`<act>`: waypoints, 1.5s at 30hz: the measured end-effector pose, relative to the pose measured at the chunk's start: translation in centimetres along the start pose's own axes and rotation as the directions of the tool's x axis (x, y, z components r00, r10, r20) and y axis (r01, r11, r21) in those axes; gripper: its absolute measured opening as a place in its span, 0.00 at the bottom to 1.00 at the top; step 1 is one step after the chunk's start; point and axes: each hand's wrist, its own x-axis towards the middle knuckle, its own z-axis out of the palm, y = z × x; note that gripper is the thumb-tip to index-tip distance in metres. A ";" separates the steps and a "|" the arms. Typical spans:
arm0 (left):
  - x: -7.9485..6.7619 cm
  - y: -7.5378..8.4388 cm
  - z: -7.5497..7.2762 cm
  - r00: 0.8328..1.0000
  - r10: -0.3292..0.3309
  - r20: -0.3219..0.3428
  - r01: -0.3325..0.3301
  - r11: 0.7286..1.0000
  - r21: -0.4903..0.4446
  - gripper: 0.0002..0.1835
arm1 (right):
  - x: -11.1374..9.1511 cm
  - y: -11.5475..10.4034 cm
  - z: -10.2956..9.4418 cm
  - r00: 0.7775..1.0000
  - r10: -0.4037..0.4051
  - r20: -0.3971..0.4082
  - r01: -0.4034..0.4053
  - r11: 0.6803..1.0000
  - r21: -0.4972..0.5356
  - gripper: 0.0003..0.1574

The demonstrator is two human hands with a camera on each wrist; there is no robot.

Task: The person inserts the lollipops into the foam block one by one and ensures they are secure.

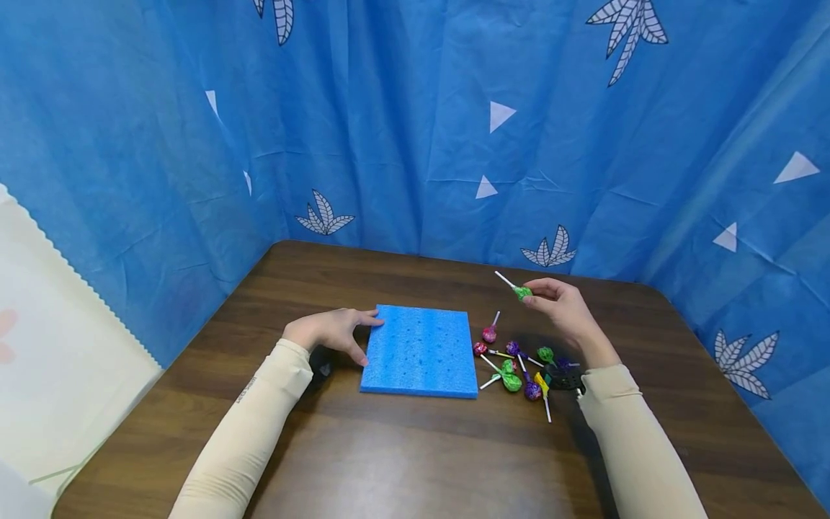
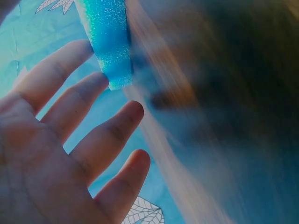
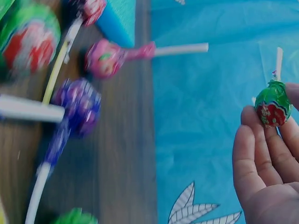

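My right hand (image 1: 565, 311) pinches a green-wrapped lollipop (image 1: 522, 293) by its candy head, held up above the table with the white stick pointing up and left. In the right wrist view the same lollipop (image 3: 273, 109) shows a red label between thumb and fingertips. A flat blue foam block (image 1: 421, 353) lies on the table. My left hand (image 1: 333, 331) rests at the block's left edge, fingers spread and fairly straight, fingertips right at the foam. The left wrist view shows the foam's edge (image 2: 112, 56) by two fingertips.
Right of the foam lies a loose group of lollipops: a pink one (image 1: 489, 333), a purple one (image 1: 533, 390), a yellow one (image 1: 542, 384) and several more. A dark wrist device (image 1: 564, 377) sits under my right wrist. Blue curtains (image 1: 402, 144) hang behind the wooden table (image 1: 415, 454).
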 end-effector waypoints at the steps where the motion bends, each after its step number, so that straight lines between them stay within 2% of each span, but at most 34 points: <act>1: 0.0 0.0 0.0 1.000 0.000 0.000 0.000 1.000 0.001 0.48 | 0.1 -0.1 0.2 1.000 -0.001 -0.003 0.001 1.000 0.002 0.25; 11: -0.1 0.4 0.0 1.000 -0.008 -0.016 0.008 0.999 0.038 0.48 | 0.8 -2.0 2.8 0.998 -0.022 -0.051 0.024 0.998 0.052 0.24; 15: -0.2 0.5 0.0 1.000 -0.022 -0.010 0.022 1.000 0.021 0.48 | 1.0 -2.2 4.1 0.998 -0.046 -0.048 0.049 0.996 0.070 0.23; 23: -0.2 0.4 0.1 1.000 -0.007 -0.010 0.007 1.000 -0.011 0.48 | 1.7 -2.1 6.1 0.999 -0.046 -0.029 0.048 0.997 0.068 0.24; 31: -0.1 0.3 0.0 1.000 -0.012 -0.003 0.012 1.000 -0.021 0.47 | 2.2 -2.1 8.0 0.998 -0.068 -0.002 0.067 0.981 0.180 0.23; 40: 0.0 0.3 0.4 1.000 -0.005 -0.006 0.005 1.000 -0.028 0.47 | 2.6 -2.4 10.9 0.999 -0.014 -0.046 0.026 0.964 0.264 0.23; 45: -0.1 0.3 0.3 1.000 -0.012 -0.009 0.012 0.999 -0.036 0.47 | 3.1 -2.7 12.2 0.997 -0.014 -0.078 0.035 0.961 0.275 0.22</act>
